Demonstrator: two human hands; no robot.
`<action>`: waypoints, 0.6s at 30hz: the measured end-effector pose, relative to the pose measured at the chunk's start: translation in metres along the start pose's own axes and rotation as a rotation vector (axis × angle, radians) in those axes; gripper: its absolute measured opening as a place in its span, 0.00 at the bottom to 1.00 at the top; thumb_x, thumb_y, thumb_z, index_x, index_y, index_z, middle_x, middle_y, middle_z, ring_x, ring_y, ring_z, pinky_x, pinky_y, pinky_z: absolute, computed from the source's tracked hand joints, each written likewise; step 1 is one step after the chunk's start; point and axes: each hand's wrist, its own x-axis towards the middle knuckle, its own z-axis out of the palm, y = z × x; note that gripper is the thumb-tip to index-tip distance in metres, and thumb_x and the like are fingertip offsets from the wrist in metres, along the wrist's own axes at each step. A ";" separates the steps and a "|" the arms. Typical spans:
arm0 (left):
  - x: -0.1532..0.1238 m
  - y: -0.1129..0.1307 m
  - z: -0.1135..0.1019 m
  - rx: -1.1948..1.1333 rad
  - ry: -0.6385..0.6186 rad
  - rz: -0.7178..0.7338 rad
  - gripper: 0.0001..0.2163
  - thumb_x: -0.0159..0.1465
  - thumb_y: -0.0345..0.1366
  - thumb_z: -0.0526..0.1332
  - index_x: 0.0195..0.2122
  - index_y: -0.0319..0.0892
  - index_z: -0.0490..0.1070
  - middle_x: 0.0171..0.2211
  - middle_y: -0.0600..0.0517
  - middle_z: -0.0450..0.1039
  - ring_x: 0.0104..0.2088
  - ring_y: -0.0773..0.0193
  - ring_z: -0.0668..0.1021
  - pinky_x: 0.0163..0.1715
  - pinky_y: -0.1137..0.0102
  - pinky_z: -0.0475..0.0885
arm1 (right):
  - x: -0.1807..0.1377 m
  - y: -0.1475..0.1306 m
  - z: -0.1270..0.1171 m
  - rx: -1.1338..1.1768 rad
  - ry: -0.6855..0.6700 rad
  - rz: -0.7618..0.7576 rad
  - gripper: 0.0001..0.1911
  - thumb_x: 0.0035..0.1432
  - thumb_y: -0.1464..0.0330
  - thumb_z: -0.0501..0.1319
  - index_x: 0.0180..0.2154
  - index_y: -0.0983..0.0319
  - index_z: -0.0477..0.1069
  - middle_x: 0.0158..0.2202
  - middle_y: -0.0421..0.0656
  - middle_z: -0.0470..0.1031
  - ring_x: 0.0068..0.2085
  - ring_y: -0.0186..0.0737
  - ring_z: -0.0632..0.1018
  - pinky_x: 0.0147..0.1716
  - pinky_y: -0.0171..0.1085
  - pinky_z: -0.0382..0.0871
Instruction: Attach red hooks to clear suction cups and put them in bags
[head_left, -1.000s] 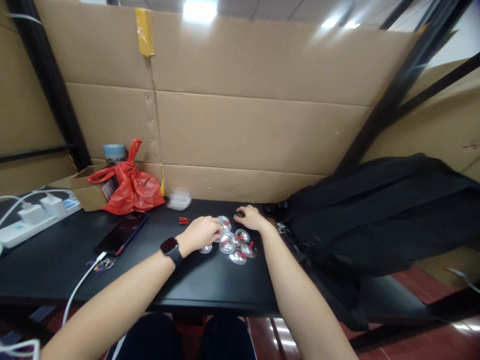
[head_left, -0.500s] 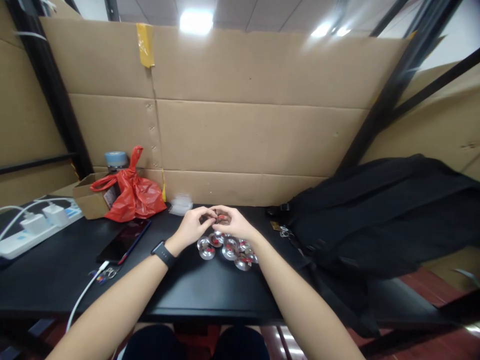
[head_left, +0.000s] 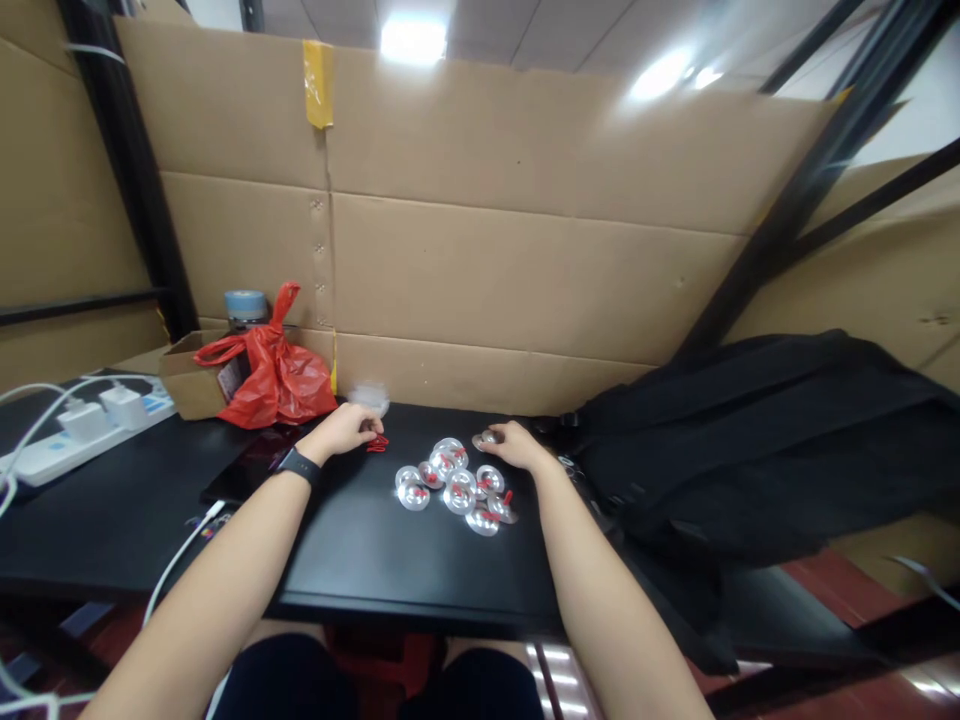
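Observation:
Several small shiny silver discs, shaped like finger cymbals with red bits of cord, lie in a loose cluster on the black tabletop. Left of the cluster, my left hand has its fingertips closed at a little bunch of red cords. To the right and slightly behind, my right hand pinches another silver disc at the tabletop, its far side partly covered by the fingers. A dark watch is on my left wrist.
A clear plastic item sits behind my left hand. Leftward are a red plastic bag, a cardboard box, a phone and a white power strip. A large black backpack occupies the right side.
My hands were together above the discs; now they are apart, the left at the red cords, the right at a disc on the table. The view has shifted slightly.

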 end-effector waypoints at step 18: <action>-0.001 0.001 0.004 0.028 -0.072 0.011 0.09 0.62 0.38 0.62 0.33 0.41 0.81 0.31 0.51 0.82 0.30 0.64 0.80 0.33 0.75 0.69 | -0.007 -0.045 0.002 0.112 -0.264 -0.276 0.08 0.51 0.68 0.68 0.35 0.61 0.81 0.35 0.43 0.78 0.34 0.38 0.74 0.36 0.36 0.67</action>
